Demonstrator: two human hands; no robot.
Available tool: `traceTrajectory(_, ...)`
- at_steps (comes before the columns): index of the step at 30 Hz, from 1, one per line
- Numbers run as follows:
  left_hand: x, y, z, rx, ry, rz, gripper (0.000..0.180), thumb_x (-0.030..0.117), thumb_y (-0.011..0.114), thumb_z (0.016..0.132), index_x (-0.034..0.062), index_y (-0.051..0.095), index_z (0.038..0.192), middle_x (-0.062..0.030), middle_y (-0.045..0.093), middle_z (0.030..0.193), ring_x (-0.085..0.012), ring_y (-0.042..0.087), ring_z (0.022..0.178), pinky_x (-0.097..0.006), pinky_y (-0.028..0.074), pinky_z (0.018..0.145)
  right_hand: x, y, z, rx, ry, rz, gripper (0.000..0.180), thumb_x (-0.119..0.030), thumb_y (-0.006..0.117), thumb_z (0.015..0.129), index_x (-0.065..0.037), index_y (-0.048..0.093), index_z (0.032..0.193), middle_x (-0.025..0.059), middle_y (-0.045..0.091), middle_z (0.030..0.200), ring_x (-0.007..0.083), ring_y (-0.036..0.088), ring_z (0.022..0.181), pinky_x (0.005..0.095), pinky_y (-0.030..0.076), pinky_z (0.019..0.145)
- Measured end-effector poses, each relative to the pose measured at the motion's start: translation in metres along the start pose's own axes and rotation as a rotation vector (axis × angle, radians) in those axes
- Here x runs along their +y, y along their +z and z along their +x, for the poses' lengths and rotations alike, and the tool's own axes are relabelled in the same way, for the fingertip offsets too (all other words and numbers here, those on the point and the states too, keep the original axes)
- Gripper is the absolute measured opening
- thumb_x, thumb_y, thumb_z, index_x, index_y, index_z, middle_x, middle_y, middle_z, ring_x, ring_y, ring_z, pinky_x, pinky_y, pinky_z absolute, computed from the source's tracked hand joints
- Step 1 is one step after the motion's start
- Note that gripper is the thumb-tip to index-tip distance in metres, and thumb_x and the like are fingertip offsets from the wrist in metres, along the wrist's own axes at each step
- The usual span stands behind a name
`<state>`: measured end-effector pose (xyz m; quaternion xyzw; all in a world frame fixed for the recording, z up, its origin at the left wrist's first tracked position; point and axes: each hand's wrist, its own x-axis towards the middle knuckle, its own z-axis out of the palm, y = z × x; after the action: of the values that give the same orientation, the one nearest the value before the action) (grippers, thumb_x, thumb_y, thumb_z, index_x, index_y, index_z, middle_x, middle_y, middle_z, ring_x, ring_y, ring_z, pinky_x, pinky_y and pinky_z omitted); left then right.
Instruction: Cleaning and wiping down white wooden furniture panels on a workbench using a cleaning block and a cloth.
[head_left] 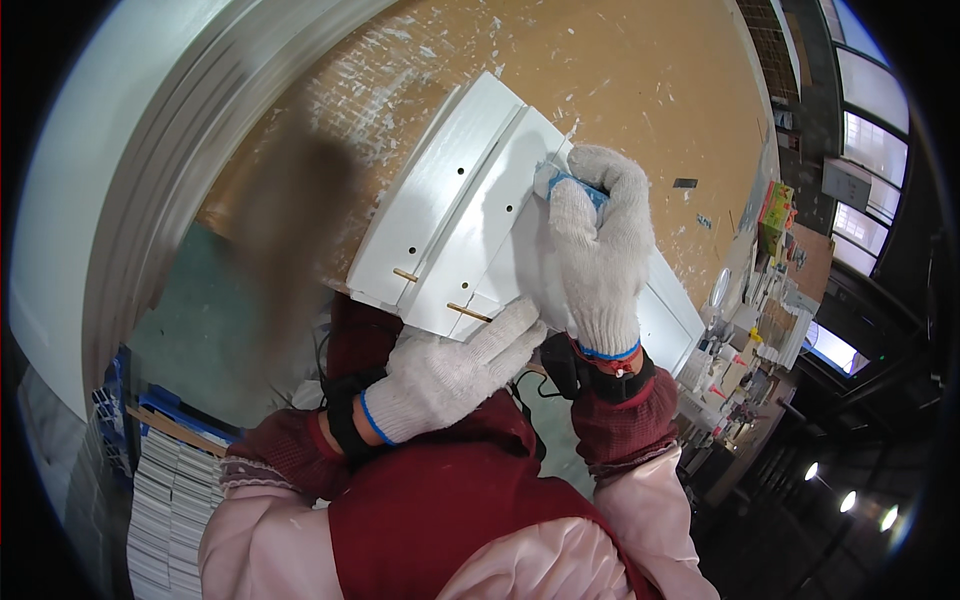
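White painted boards (478, 232) lie side by side at a slant on the worktable, with small dark holes and two thin brown pegs (468, 312) near the close end. My right hand (600, 240), in a white knit glove, is closed around a small blue pad (583, 190) and presses it on the right-hand board. A pale piece shows at the pad's left edge; its kind is unclear. My left hand (455, 375), gloved too, rests at the boards' near edge. Its fingers are stretched out and it holds nothing.
The brown worktable (690, 110) is flecked with white paint. A large white curved panel or frame (150, 130) stands on the left. A blurred brown shape (300, 200) hangs before it. Cluttered tools and boxes (750, 340) line the right; stacked white strips (175, 510) sit lower left.
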<state>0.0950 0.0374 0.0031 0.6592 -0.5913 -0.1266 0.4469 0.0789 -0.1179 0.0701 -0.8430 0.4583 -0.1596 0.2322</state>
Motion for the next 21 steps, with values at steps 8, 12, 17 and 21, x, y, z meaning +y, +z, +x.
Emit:
traceTrajectory(8,0.0,0.0,0.0,-0.009,-0.003,-0.017,0.035,0.013,0.066,0.072,0.0091,0.07,0.106,-0.0085,0.063,0.12,-0.0206,0.067,0.094,-0.031,0.054,0.081,0.008,0.001,-0.002,0.008,-0.017,0.032,0.024,-0.014,0.059,0.084,-0.003,0.059,0.105,0.0142,0.065,0.1,0.0229,0.064,0.089,0.0333,0.05,0.082)
traceTrajectory(12,0.001,-0.001,-0.001,-0.015,-0.015,-0.05,0.035,0.013,0.067,0.071,0.0092,0.07,0.106,-0.0087,0.063,0.12,-0.0211,0.067,0.094,-0.031,0.054,0.081,0.011,-0.007,0.011,0.033,0.125,0.151,0.024,-0.012,0.06,0.084,-0.003,0.059,0.106,0.0158,0.064,0.103,0.0213,0.064,0.09,0.0325,0.05,0.082)
traceTrajectory(17,0.0,-0.001,0.0,0.024,-0.015,-0.053,0.034,0.012,0.068,0.07,0.0092,0.07,0.104,-0.0086,0.063,0.119,-0.0211,0.067,0.094,-0.032,0.054,0.081,0.025,0.008,0.018,0.052,0.06,0.39,0.024,-0.011,0.059,0.084,-0.004,0.059,0.107,0.0154,0.064,0.103,0.0205,0.064,0.091,0.032,0.049,0.083)
traceTrajectory(21,0.0,0.002,0.0,-0.013,-0.013,-0.033,0.033,0.012,0.068,0.07,0.0094,0.07,0.103,-0.0082,0.063,0.119,-0.021,0.066,0.095,-0.032,0.054,0.082,0.023,0.001,0.006,-0.023,-0.036,0.106,0.024,-0.011,0.058,0.085,-0.002,0.058,0.107,0.0133,0.064,0.102,0.0196,0.063,0.091,0.0317,0.049,0.083)
